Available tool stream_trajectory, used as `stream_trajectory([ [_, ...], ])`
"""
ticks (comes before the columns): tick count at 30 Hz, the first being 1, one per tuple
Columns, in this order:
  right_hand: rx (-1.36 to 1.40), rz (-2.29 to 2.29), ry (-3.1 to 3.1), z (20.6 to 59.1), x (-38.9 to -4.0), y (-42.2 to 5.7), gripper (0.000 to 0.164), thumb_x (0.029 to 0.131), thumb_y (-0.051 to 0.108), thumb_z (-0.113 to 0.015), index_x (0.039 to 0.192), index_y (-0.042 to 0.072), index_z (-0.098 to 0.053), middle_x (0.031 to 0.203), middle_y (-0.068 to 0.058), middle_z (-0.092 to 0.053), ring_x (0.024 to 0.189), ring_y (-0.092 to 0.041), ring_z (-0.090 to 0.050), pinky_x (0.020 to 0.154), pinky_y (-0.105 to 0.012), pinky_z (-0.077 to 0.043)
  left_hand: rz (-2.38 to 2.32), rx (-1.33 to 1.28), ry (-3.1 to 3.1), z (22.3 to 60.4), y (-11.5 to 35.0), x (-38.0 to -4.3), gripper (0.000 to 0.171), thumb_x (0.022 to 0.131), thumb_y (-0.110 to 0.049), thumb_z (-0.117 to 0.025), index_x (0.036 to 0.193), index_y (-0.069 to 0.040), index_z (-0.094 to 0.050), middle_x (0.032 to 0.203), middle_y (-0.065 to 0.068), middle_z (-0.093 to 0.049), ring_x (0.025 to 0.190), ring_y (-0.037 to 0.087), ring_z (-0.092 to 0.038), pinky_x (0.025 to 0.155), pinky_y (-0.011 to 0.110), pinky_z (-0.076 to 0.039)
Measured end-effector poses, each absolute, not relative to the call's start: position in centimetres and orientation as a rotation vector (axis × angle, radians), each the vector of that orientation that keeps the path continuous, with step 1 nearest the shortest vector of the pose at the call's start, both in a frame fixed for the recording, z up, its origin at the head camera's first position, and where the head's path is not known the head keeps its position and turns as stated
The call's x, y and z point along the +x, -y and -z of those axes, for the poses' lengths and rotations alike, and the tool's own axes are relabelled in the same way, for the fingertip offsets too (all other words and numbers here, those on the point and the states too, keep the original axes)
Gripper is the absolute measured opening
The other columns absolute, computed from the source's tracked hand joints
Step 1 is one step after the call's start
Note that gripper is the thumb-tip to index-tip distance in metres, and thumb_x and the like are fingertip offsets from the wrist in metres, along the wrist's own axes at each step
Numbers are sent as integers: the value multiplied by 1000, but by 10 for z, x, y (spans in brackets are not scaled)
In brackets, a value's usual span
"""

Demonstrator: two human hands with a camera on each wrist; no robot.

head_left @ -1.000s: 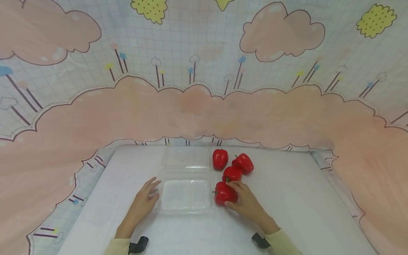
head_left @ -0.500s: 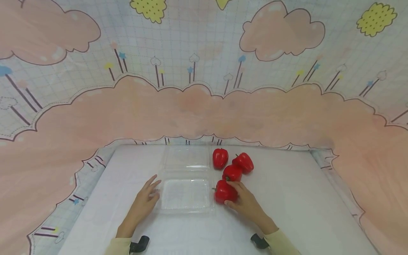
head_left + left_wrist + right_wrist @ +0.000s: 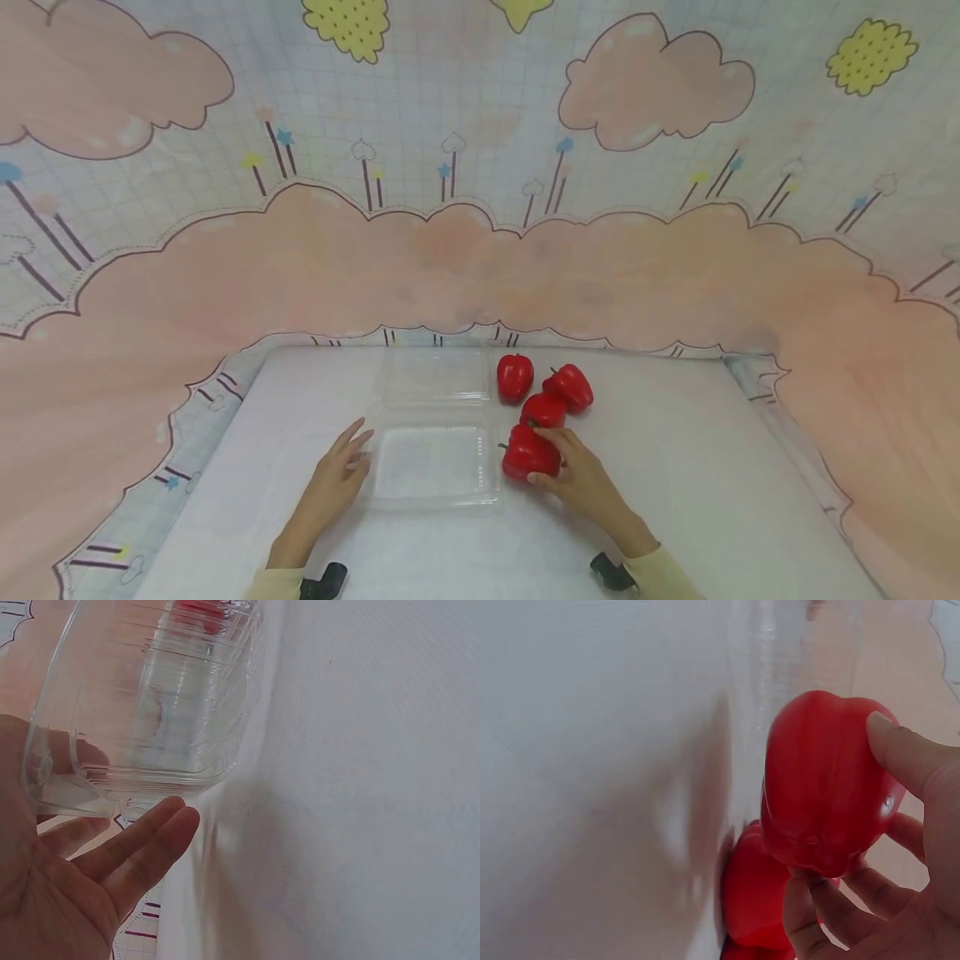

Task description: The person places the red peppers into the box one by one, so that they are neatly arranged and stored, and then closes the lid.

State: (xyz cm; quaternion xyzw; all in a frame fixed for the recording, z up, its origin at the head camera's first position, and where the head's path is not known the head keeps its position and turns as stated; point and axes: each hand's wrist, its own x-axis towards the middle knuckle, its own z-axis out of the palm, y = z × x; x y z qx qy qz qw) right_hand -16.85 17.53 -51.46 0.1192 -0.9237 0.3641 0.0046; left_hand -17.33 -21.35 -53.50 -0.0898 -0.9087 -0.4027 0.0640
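Observation:
My right hand [image 3: 588, 485] holds a red bell pepper [image 3: 529, 454] between thumb and fingers, just right of a clear plastic clamshell box [image 3: 437, 502]. In the right wrist view the thumb lies along one side of this bell pepper [image 3: 829, 776], with fingertips against its end. A second red bell pepper [image 3: 754, 896] shows behind it. My left hand [image 3: 332, 481] is at the box's left side, fingers loosely extended. In the left wrist view, the fingers [image 3: 154, 844] lie beside the corner of the clear box [image 3: 150, 776]; whether they touch it I cannot tell.
The other red bell peppers are behind the held one: one close [image 3: 543, 408], one back right [image 3: 570, 388], one at the lid's right [image 3: 515, 378]. The box's open lid [image 3: 435, 375] lies toward the table's [image 3: 697, 467] back edge. A patterned cloth [image 3: 480, 267] hangs behind.
The held bell pepper has shifted slightly up and away from me with my right hand. My left hand stays almost still beside the box. The head view has tilted a little.

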Motion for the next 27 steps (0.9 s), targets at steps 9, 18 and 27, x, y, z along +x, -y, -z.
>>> stream_trajectory([
  [9, 328, -1148, 2927, 510, -168, -178, 74, 76, 35, -83, 140, 29, -49, 137, -2, -53, 126, -23, -52, 89, -43, -60, 1212, -253, 2741, 535, 213, -173, 45, 96, -3, -55, 140, 3, -49, 157, 19, -34, 112, 39, -65, 87, 43, -59],
  [18, 293, -1148, 2908, 502, -164, -185, 75, 76, 35, -83, 141, 29, -47, 136, 0, -53, 118, -18, -53, 81, -34, -60, 1216, -242, 2742, 533, 209, -171, 45, 95, -3, -56, 140, 3, -50, 157, 18, -34, 111, 38, -65, 86, 42, -60],
  [27, 340, -1112, 2858, 491, -165, -183, 75, 76, 35, -83, 141, 27, -48, 141, -2, -51, 116, -18, -53, 77, -30, -58, 1216, -252, 2738, 532, 210, -169, 44, 96, -5, -54, 139, 3, -50, 157, 18, -35, 110, 39, -66, 87, 44, -59],
])
